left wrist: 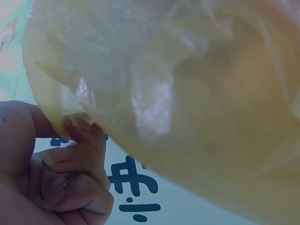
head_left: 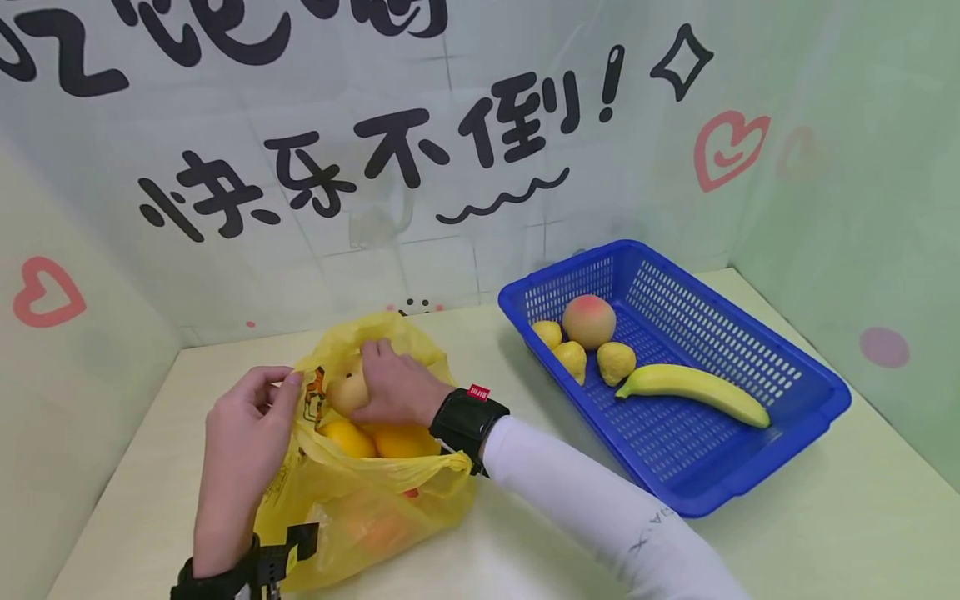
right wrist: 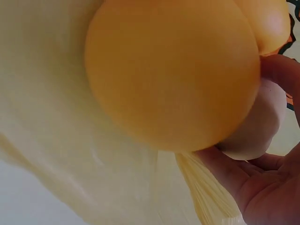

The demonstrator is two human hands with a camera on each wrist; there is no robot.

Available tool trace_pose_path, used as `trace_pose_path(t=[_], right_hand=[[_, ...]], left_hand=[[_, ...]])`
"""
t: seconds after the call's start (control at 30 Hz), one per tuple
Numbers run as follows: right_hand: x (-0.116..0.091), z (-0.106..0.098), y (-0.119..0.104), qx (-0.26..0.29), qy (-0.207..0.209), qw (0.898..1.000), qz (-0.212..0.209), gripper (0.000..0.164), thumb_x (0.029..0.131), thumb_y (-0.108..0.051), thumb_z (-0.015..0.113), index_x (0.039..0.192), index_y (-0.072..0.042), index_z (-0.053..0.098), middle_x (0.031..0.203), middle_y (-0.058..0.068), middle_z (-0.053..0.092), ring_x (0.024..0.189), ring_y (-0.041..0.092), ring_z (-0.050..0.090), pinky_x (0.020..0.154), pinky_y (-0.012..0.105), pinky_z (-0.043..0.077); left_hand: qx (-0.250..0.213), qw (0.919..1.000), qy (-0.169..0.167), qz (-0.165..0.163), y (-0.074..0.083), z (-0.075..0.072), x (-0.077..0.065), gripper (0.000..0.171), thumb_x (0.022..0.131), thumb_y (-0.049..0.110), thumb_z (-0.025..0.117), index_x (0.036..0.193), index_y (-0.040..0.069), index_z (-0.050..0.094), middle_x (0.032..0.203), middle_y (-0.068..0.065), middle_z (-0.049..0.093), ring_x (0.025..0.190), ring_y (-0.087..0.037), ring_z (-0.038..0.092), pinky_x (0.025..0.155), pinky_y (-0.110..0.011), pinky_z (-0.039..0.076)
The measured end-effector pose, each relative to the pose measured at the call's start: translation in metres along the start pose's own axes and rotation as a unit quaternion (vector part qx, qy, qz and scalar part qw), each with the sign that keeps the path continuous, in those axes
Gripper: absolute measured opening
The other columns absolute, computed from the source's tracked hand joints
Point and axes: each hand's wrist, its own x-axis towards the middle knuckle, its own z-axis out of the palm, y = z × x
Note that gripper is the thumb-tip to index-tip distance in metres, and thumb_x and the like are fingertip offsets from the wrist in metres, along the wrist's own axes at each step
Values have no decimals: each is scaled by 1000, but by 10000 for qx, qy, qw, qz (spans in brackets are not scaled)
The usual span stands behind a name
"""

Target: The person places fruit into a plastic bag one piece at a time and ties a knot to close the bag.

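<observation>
A yellow plastic bag [head_left: 375, 533] stands on the table with its mouth spread. At its left side my left hand [head_left: 251, 425] pinches the rim between thumb and fingers; the left wrist view shows the thin film [left wrist: 187, 122] between the fingertips. My right hand [head_left: 401, 383] reaches inside the bag and holds a pale yellow, pear-like fruit [head_left: 347, 394] with a dark stem spot. In the right wrist view, thumb and fingers lie around this pale fruit [right wrist: 262, 124]. Oranges [head_left: 348, 438] sit just below it, one large orange [right wrist: 173, 75] partly covering the grip.
To the right stands a blue perforated basket [head_left: 675, 492]. In it lie a banana [head_left: 697, 390], a peach [head_left: 589, 322] and several small yellow lemon-like fruits [head_left: 617, 363]. A printed sheet [head_left: 510, 242] covers the wall behind the table.
</observation>
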Motion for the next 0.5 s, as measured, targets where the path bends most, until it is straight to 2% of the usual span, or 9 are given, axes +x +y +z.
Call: trace_pose_path(t=[0.27,0.5], right_hand=[[3,11,1,197,-72,9998,-18,74,84,-42,76,135,-4,38,121,9,49,88,17,57,82,21,51],[6,17,3,257,-220,9991,239,75,83,-44,76,134,-4,39,119,10,51,86,18,56,80,22,51]], left_hand=[[-1,10000,-58,0,0,-1,-1,33,103,30,51,119,5,65,82,-11,60,61,-17,46,51,-23,38],[-15,10000,-56,45,0,-1,-1,31,102,29,52,118,6,65,80,-10,58,58,-16,44,50,-25,36]])
